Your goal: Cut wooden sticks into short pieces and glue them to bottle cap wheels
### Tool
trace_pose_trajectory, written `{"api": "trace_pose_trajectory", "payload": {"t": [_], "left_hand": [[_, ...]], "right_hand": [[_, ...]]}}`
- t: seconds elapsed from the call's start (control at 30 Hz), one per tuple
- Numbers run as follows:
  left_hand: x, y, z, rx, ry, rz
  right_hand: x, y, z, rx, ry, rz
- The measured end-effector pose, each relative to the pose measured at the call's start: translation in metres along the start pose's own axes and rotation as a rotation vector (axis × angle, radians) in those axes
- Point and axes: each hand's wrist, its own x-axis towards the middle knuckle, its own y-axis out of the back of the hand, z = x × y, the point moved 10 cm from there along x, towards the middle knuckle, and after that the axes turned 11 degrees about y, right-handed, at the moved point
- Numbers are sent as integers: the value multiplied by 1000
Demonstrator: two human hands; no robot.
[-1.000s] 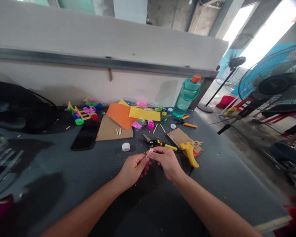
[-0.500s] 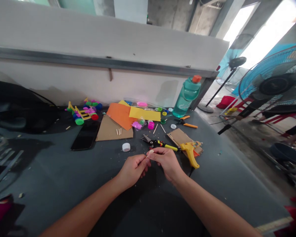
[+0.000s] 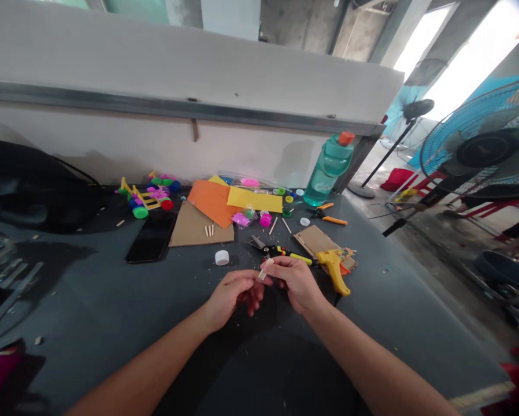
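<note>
Between the thumb and fingers of my right hand (image 3: pixel 295 282), a small bundle of short wooden sticks (image 3: pixel 266 270) is pinched, tilted. Just left of it is my left hand (image 3: pixel 232 293), its fingers apart and loosely curled; the index fingertip reaches the bundle's lower end, and I cannot tell whether it touches. Behind my hands lie yellow-and-black handled cutters (image 3: pixel 285 252). A white bottle cap (image 3: pixel 222 257) sits beyond my left hand. More short sticks (image 3: pixel 210 231) rest on a cardboard sheet (image 3: pixel 185 231).
To the right, a yellow glue gun (image 3: pixel 335 271) lies on cardboard (image 3: pixel 314 240). Farther back are orange-handled pliers (image 3: pixel 333 219), a teal bottle (image 3: pixel 326 173), orange paper (image 3: pixel 211 202) and colourful caps. At left lie a phone (image 3: pixel 151 240) and toy-like wheeled pieces (image 3: pixel 144 199).
My left fingers have loosened and spread from the stick bundle. The bundle is now more exposed, held in my right hand. The things on the table have stayed put.
</note>
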Motion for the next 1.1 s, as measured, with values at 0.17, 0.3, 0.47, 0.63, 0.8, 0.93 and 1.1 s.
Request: {"api": "trace_pose_trajectory", "payload": {"t": [0.17, 0.3, 0.47, 0.63, 0.8, 0.93, 1.1], "left_hand": [[0, -1, -1, 19, 5, -11], [3, 1, -3, 79, -13, 52], [0, 10, 8, 388, -155, 229], [-15, 30, 31, 482, -269, 382], [-28, 38, 51, 519, -346, 423], [-34, 40, 61, 650, -379, 498], [-36, 46, 66, 776, -410, 599]], "right_hand": [[-1, -2, -2, -12, 13, -20], [-4, -8, -2, -9, 16, -23], [-3, -10, -10, -143, 85, -25], [0, 6, -50, -846, 430, -40], [3, 24, -28, -1512, 330, -156], [4, 27, -11, -1607, 200, -209], [6, 28, -13, -1472, 137, -136]]}}
